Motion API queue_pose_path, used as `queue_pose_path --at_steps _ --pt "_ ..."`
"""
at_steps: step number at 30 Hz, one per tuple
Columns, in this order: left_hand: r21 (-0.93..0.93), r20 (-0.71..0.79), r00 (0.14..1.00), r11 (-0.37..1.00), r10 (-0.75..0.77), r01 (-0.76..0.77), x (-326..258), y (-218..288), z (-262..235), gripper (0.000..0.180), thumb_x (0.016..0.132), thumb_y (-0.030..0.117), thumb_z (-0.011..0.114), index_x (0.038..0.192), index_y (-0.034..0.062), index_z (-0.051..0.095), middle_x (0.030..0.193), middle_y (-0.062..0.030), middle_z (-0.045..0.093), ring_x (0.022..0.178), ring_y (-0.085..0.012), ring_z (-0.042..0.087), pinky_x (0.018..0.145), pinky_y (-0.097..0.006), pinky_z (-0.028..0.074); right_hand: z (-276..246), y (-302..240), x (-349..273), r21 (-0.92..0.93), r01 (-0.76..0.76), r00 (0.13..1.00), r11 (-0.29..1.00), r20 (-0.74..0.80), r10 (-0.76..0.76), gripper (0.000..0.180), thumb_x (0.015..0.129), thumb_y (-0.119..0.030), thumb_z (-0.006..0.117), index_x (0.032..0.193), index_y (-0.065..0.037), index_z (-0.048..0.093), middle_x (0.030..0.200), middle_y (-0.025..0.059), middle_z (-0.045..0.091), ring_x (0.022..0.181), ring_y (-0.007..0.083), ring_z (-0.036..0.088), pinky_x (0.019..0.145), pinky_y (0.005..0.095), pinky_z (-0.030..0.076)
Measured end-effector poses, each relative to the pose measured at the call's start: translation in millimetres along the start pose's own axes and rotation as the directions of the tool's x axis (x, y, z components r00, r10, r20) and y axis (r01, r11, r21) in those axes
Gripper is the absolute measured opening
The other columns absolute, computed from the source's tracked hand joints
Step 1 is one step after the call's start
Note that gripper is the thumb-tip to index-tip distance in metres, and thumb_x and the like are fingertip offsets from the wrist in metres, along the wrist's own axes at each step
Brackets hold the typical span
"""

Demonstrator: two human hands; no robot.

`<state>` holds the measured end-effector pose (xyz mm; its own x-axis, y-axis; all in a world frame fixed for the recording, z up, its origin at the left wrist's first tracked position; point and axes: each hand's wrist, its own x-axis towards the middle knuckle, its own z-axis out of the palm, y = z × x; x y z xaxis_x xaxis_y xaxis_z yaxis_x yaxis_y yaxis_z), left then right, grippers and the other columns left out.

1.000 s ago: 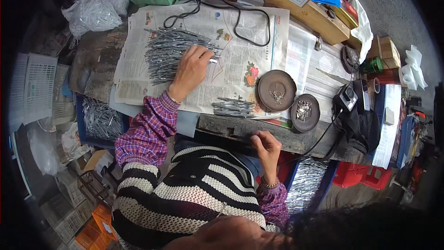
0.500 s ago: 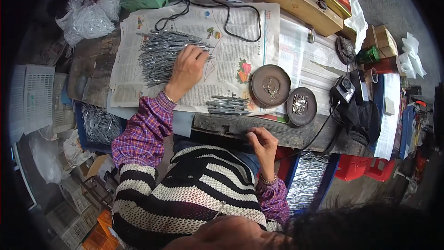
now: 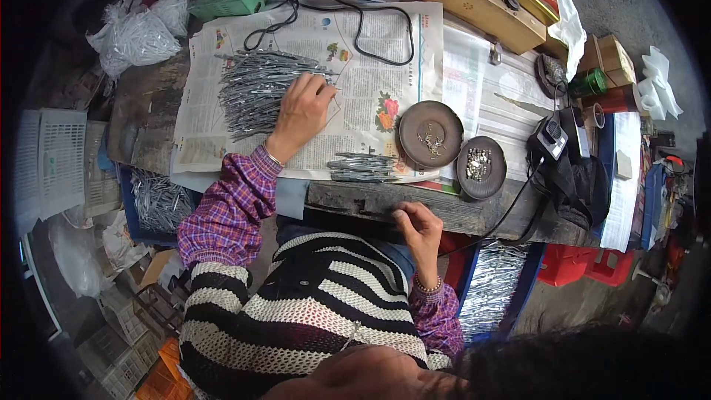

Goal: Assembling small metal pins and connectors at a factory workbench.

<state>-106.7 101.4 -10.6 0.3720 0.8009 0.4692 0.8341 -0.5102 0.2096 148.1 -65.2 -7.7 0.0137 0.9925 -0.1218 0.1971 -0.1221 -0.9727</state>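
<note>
A large heap of slim grey metal rods [image 3: 255, 92] lies on newspaper [image 3: 363, 122] spread over the workbench. At the heap's right side rests my left hand [image 3: 302, 110], its fingers curled down among the rod ends; whatever they pinch is hidden. My right hand [image 3: 421, 228] is at the bench's front edge, thumb and fingers drawn together, and what may be between them is too small to make out. Between the hands lies a smaller bunch of rods [image 3: 363, 167]. A brown round dish [image 3: 409, 150] holds small brass-coloured bits, and the dish beside it [image 3: 483, 190] holds small shiny metal parts.
Blue bins of metal rods stand below the bench at left [image 3: 159, 204] and right [image 3: 492, 289]. A black cable [image 3: 361, 37] loops across the newspaper from a green device [image 3: 229, 1]. Cardboard boxes [image 3: 474, 7] line the back; a small black-and-silver device [image 3: 552, 137] sits at right.
The whole view has shifted very slightly. Both hands keep nearly the same place and pose, the left at the heap and the right at the bench edge.
</note>
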Motion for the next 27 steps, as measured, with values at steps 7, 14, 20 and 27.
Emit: queue_pose_path --at_steps 7,14,20,27 --pt "-0.029 -0.08 0.997 0.999 0.02 -0.023 2 7 -17 0.015 0.07 0.0 0.057 0.083 0.0041 0.061 0.081 -0.0072 0.057 0.081 -0.0247 0.054 0.072 -0.034 0.044 1 2 0 0.023 -0.008 1.0 1.0 0.02 0.008 0.007 0.081 0.0 0.062 0.086 0.005 0.063 0.076 0.001 0.058 0.062 0.0056 0.05 0.055 0.0185 0.039" --pt "-0.528 -0.095 0.995 0.845 0.034 -0.08 13 75 -52 0.02 0.063 -0.008 0.065 0.079 0.0034 0.059 0.078 -0.0085 0.061 0.078 -0.027 0.059 0.07 -0.035 0.046 -4 -16 4 0.046 0.135 0.989 0.99 -0.071 -0.131 0.021 0.078 0.001 0.064 0.099 0.002 0.063 0.099 0.0089 0.064 0.084 0.014 0.062 0.066 0.0227 0.049" --pt "-0.946 0.303 0.938 0.175 0.168 0.274 9 135 -45 0.014 0.069 -0.008 0.064 0.078 0.0013 0.061 0.08 -0.0086 0.065 0.08 -0.0205 0.06 0.078 -0.033 0.045 -7 -28 16 0.04 0.319 0.948 0.947 0.009 -0.319 0.023 0.082 -0.001 0.057 0.105 0.004 0.059 0.108 0.0164 0.06 0.102 0.0265 0.058 0.085 0.0322 0.045" --pt "-0.526 0.244 0.945 0.848 0.216 -0.058 27 112 15 0.033 0.073 0.009 0.064 0.106 0.0058 0.062 0.116 -0.0119 0.054 0.11 -0.0311 0.047 0.093 -0.039 0.039 -18 10 -4 0.688 -0.201 0.969 0.697 0.037 0.244 0.025 0.094 -0.017 0.051 0.106 0.004 0.056 0.076 0.0031 0.054 0.064 0.0113 0.052 0.062 0.023 0.045"
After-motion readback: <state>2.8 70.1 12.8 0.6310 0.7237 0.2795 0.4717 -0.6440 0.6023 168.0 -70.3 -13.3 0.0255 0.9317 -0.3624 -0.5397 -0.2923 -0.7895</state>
